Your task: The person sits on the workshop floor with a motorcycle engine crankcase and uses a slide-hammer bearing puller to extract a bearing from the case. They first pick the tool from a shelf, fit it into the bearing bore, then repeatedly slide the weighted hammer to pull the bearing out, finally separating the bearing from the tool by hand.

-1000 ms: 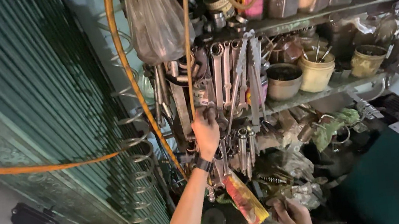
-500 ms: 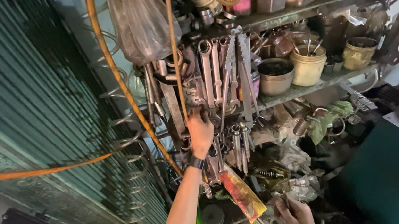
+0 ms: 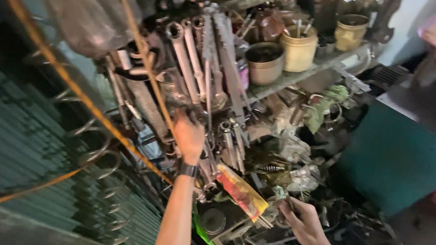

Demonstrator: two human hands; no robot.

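head view looks at a crowded tool rack; the left hand (image 3: pixel 188 136), with a dark watch (image 3: pixel 187 169) on its wrist, is raised to the hanging spanners (image 3: pixel 206 59) near the left end of the shelf (image 3: pixel 298 75); its fingers are curled among the lower ends of the spanners, though i cannot tell which one it grips; the spanners hang in a tight row, upright, shiny ring ends at the top; an orange hose (image 3: pixel 73 86) runs slantwise down past the left side of the rack, just beside the left hand; the right hand (image 3: pixel 302 223) is low, below the rack's bottom edge, fingers closed on a small dark part among the clutter, too blurred to name; a yellow and red packet (image 3: pixel 240 189) hangs tilted between the two hands, just left of the right hand; on the shelf, right of the spanners, stand a metal bowl (image 3: pixel 265 62), a cream tub (image 3: pixel 299 48) with sticks in it and a yellowish tin (image 3: pixel 350 31) toward the right end; a green corrugated shutter (image 3: pixel 13 153) fills the left side.
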